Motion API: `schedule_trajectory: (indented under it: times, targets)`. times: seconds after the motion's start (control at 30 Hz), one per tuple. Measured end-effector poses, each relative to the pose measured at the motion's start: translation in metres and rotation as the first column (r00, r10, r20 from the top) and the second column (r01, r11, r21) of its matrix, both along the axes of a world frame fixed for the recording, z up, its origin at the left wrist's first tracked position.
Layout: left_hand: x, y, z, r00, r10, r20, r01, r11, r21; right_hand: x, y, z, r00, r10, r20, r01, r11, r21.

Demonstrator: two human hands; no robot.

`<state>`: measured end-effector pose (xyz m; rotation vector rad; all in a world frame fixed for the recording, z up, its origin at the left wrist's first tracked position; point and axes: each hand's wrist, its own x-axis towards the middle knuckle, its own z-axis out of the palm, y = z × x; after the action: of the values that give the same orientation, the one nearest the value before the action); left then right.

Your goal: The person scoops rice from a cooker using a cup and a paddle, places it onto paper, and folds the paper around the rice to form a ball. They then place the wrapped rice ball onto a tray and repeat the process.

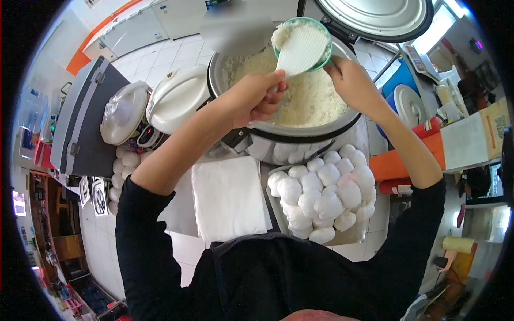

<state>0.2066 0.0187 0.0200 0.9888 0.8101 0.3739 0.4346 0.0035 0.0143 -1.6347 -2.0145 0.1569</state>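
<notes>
My left hand (259, 99) is closed around the handle of a white ribbed rice paddle (302, 51). The paddle's blade lies over the mouth of a small green bowl (325, 60), against white rice (287, 35) heaped in it. My right hand (350, 85) grips the bowl by its near right rim. Both hands are above a large round rice cooker (316, 131), its lid (375, 16) raised at the back. Cooked rice (316, 101) covers the bottom and sides of the pot. What lies under the paddle is hidden.
A stack of white sheets (230, 198) lies in front of the cooker. Right of it, a tray holds several round white bundles (329, 200). At left stand a white-lidded cooker (179, 99) and a grey case (85, 117). A blue bin (401, 104) is at right.
</notes>
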Motion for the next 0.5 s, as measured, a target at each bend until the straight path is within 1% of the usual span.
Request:
schedule_trajectory:
  times: [0.03,0.1,0.13,0.17,0.2,0.23,0.27,0.33,0.37,0.4,0.43,0.47,0.5]
  targets:
    - [0.004,-0.001,-0.001,0.998,0.032,0.047,-0.031,0.999,-0.014,-0.004,-0.001,0.001,0.999,-0.045,-0.028,0.045,0.999,-0.007]
    - [0.012,0.0,-0.004,0.986,0.072,0.153,-0.065,0.997,-0.048,-0.003,-0.002,0.0,0.998,-0.049,-0.047,0.049,0.999,-0.005]
    - [0.016,0.0,-0.003,0.986,0.074,0.151,-0.067,0.996,-0.051,-0.002,0.001,0.001,0.996,-0.056,-0.063,0.057,0.998,0.014]
    - [0.021,-0.002,-0.003,0.967,0.107,0.233,-0.101,0.994,-0.036,0.002,0.003,-0.001,0.995,-0.023,-0.095,0.026,0.999,0.031]
    - [0.027,-0.003,-0.003,0.939,0.134,0.316,-0.136,0.991,-0.019,0.005,0.006,0.002,0.995,-0.027,-0.096,0.029,0.999,0.025]
    - [0.033,-0.003,-0.004,0.916,0.183,0.356,-0.18,0.983,-0.04,0.008,0.007,0.009,0.975,-0.098,-0.199,0.061,0.981,-0.184]
    - [0.034,-0.001,-0.004,0.918,0.179,0.354,-0.172,0.984,-0.051,0.012,0.007,0.011,0.94,-0.192,-0.282,0.071,0.919,-0.389]
    - [0.035,0.008,-0.004,0.89,0.141,0.433,-0.119,0.99,-0.078,0.026,0.008,0.013,0.934,-0.198,-0.296,0.057,0.904,-0.423]
    - [0.034,0.013,-0.005,0.885,0.119,0.449,-0.081,0.991,-0.104,0.033,0.007,0.016,0.921,-0.227,-0.316,0.057,0.882,-0.468]
    - [0.028,0.036,-0.019,0.887,0.117,0.446,-0.071,0.99,-0.119,0.041,0.006,0.017,0.907,-0.258,-0.334,0.054,0.856,-0.514]
    - [0.019,0.067,-0.043,0.839,0.054,0.541,0.057,0.981,-0.185,0.053,0.002,0.014,0.855,-0.25,-0.455,0.014,0.887,-0.462]
    - [0.016,0.081,-0.061,0.772,0.006,0.636,0.185,0.954,-0.234,0.064,0.001,0.016,0.816,-0.344,-0.465,0.047,0.841,-0.54]
    - [0.017,0.069,-0.045,0.923,0.023,0.383,0.013,0.996,-0.091,0.074,-0.007,0.018,0.768,-0.365,-0.527,-0.006,0.818,-0.575]
